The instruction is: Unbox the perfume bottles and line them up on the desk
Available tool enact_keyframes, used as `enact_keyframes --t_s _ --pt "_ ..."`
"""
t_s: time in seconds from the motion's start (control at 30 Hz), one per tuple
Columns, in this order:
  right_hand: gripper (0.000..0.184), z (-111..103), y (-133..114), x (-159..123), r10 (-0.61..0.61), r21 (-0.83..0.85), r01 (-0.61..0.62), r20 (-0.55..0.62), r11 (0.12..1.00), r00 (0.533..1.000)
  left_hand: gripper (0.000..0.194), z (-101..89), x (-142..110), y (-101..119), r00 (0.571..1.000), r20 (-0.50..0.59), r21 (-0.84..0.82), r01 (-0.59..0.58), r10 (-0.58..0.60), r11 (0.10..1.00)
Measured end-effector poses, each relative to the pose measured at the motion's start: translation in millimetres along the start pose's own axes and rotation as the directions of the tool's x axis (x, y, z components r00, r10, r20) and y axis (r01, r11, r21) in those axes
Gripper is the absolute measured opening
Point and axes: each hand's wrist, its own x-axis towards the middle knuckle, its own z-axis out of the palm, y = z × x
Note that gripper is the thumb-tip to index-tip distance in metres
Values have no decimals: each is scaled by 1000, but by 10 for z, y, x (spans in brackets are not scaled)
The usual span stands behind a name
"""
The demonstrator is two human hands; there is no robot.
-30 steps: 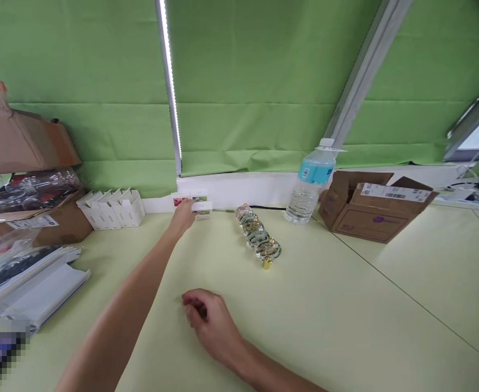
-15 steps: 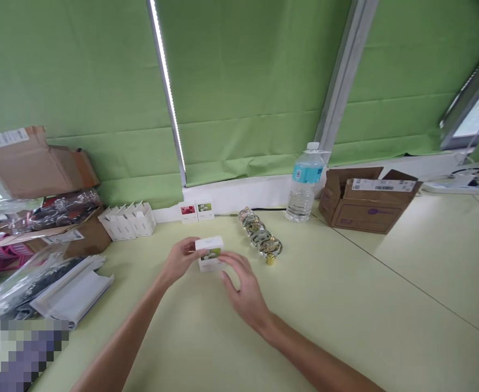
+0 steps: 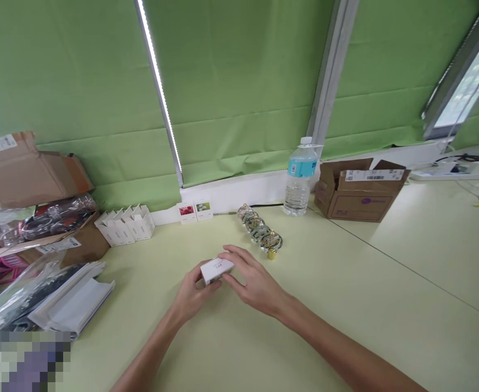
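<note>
The box (image 3: 217, 268), small and white, is between the two hands, over the near middle of the table (image 3: 345, 305). It tilts, so that its plain top face, with a little dark print, looks up toward the camera. The left hand (image 3: 194, 291) is closed around the box's left end, its fingers on the far side and its thumb under the near edge. The right hand (image 3: 256, 282) is at the right end, narrowly spread: the fingers reach over the top corner and the thumb sits at the lower corner, so both hands hold the box. Whether its underside touches the table cannot be told, since fingers hide it.

Beyond the hands, against the wall, stand a red-picture box (image 3: 187, 212) and a green-picture box (image 3: 204, 210), side by side. To their left is a row of white boxes (image 3: 127, 226) with flaps up. The glass pieces (image 3: 259, 228), with a gold knob at the near end, lie in a slanting line beyond the right hand, near it but apart. Farther right, the bottle (image 3: 298, 188) stands upright just beside an open carton (image 3: 360, 196). Well to the left of the left hand lies a white packet (image 3: 74, 302).
</note>
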Motion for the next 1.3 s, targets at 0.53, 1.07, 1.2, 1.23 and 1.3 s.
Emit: enact_keyframes --t_s 0.53,1.07,1.2,1.23,1.3 --pt "38 -60 102 -9 -145 -178 160 93 971 985 43 48 -10 -57 996 52 -8 79 -79 997" --pt "22 -329 -250 225 -14 -164 52 223 985 975 43 8 -4 -131 996 40 -12 82 -82 997" --pt "13 -353 -324 447 34 -273 51 299 961 954 43 14 5 -177 997 -38 -20 67 -67 998" --pt "13 -356 -331 495 57 -285 36 314 958 948 43 18 4 -183 997 -50 -31 62 -64 998" --pt "14 -360 -334 571 105 -293 -2 337 956 936 44 25 2 -192 997 -61 -58 52 -55 997"
